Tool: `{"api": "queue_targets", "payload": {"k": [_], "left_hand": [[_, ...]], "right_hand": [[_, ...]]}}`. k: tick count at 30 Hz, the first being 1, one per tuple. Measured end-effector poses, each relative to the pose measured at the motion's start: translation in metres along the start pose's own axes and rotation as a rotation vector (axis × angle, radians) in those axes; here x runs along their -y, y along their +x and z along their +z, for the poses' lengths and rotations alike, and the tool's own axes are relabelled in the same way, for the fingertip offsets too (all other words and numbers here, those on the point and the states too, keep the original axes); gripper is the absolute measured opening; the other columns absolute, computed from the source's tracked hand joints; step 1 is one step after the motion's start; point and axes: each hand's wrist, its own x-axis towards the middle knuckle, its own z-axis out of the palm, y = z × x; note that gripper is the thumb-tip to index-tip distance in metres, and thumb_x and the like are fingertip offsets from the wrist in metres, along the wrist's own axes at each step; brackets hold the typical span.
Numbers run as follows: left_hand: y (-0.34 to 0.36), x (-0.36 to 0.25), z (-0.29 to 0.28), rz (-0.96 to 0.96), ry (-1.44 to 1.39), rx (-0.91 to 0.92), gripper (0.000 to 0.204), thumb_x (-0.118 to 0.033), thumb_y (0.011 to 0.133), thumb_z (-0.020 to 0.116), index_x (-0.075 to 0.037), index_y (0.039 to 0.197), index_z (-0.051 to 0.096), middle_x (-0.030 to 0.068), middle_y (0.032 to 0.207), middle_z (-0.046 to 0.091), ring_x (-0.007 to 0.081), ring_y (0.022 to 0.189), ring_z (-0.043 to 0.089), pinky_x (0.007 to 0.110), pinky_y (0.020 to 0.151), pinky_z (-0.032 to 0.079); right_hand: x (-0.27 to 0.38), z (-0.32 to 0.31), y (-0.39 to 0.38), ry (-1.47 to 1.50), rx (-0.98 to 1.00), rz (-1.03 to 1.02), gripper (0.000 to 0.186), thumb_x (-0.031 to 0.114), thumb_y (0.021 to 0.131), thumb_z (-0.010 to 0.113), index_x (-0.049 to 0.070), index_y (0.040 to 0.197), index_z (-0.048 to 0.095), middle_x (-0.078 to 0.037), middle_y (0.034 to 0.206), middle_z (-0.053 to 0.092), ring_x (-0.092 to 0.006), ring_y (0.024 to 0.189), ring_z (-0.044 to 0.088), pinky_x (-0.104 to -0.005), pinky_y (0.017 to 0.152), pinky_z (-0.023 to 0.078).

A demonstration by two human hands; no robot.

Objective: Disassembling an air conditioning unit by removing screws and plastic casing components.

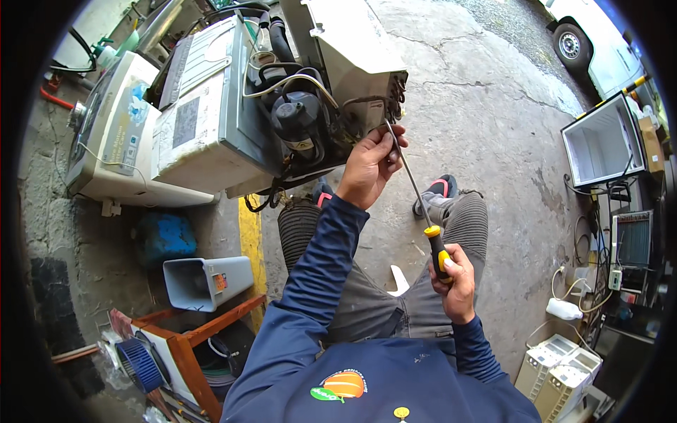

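My right hand (457, 283) is wrapped round the yellow and black handle of a long screwdriver (411, 173). Its thin shaft slants up and left to the end of an opened air conditioner unit (365, 56). There my left hand (371, 163) pinches with thumb and fingers beside the screwdriver's tip, close to the copper pipe ends. What the left fingers hold, if anything, is too small to make out. A black compressor (300, 120) with loose white and black wires stands just left of that hand.
A white appliance casing (194, 127) and a washing machine (116, 134) stand at the left. Below them are a blue jerrycan (167, 235), a grey bin (211, 282) and a wooden frame (190, 352). An open white cabinet (605, 141) and a parked vehicle (599, 42) are at the right.
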Motion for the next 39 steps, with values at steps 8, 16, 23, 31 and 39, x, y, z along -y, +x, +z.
{"api": "queue_targets", "payload": {"k": [8,16,23,31,39], "left_hand": [[0.012,0.003,-0.018,0.128,0.274,-0.139,0.023,-0.016,0.108,0.049,-0.001,0.114,0.066,0.0064,0.091,0.065,0.0054,0.062,0.043,0.02,0.055,0.036],[0.017,0.007,-0.014,0.159,0.314,-0.14,0.026,-0.021,0.107,0.053,-0.001,0.116,0.068,0.004,0.09,0.067,0.0032,0.064,0.043,0.017,0.055,0.036],[0.017,0.006,-0.01,0.169,0.319,-0.159,0.026,-0.021,0.107,0.053,-0.001,0.115,0.069,0.0036,0.09,0.067,0.0025,0.064,0.044,0.016,0.055,0.035],[0.02,0.007,-0.015,0.171,0.307,-0.143,0.026,-0.022,0.107,0.054,-0.001,0.114,0.069,0.0037,0.09,0.067,0.0023,0.064,0.044,0.016,0.055,0.036],[0.02,0.012,-0.015,0.14,0.255,-0.178,0.029,-0.024,0.106,0.054,-0.001,0.117,0.067,0.0018,0.086,0.063,0.0033,0.063,0.042,0.017,0.053,0.033]], "right_hand": [[0.009,0.038,0.003,0.01,0.135,0.006,0.025,0.02,0.103,0.049,0.005,0.123,0.053,-0.001,0.071,0.052,-0.0041,0.053,0.03,-0.0178,0.046,0.021],[0.004,0.045,0.004,0.001,0.135,-0.013,0.026,0.026,0.107,0.048,0.006,0.123,0.054,0.001,0.069,0.049,-0.0036,0.053,0.028,-0.0187,0.047,0.021],[0.011,0.05,0.0,0.008,0.141,-0.006,0.023,0.022,0.106,0.051,0.005,0.122,0.054,0.0,0.072,0.051,-0.0042,0.055,0.033,-0.0183,0.049,0.026],[0.0,0.066,-0.002,-0.336,-0.046,-0.278,0.026,0.011,0.099,0.06,0.003,0.122,0.053,-0.003,0.08,0.054,-0.0057,0.065,0.045,-0.019,0.057,0.038],[0.001,0.07,0.002,-0.343,-0.081,-0.317,0.035,0.007,0.095,0.06,0.002,0.129,0.05,-0.007,0.084,0.056,-0.0062,0.061,0.048,-0.0191,0.053,0.038]]}}
